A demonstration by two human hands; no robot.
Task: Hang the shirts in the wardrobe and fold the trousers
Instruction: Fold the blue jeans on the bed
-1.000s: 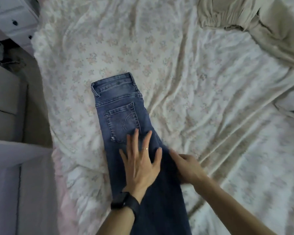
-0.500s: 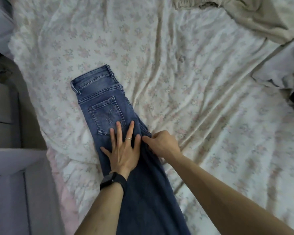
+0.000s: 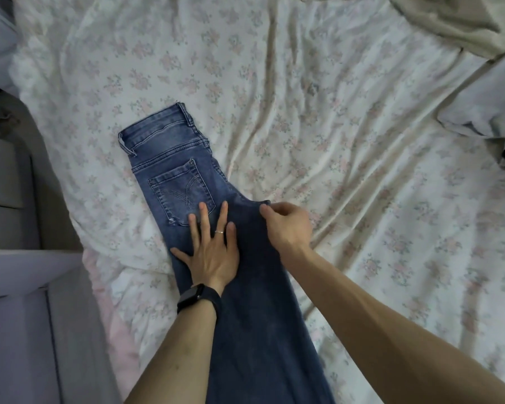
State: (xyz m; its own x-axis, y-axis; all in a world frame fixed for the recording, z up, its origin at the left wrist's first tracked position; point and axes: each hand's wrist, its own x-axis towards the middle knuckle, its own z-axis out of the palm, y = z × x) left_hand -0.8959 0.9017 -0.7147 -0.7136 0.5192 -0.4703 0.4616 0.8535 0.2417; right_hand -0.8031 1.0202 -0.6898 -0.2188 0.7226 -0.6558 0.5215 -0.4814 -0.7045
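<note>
Jeans [image 3: 172, 158] lie leg-on-leg on floral bedsheet [image 3: 303, 112]. My left hand [image 3: 213, 252], slid higher, presses flat, fingers spread, at back pocket [image 3: 181, 196]. My right hand [image 3: 286, 225], up from leg edge, now pinches crotch point [image 3: 264, 203], probably squaring it before crosswise fold.

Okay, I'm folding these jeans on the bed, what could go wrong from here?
The right hand pinches only the pointed seat corner of the jeans; tugging it while the left hand presses flat could skew the stacked legs. The bed sheet underneath is rumpled, so creases may get pressed into the fold.
</note>
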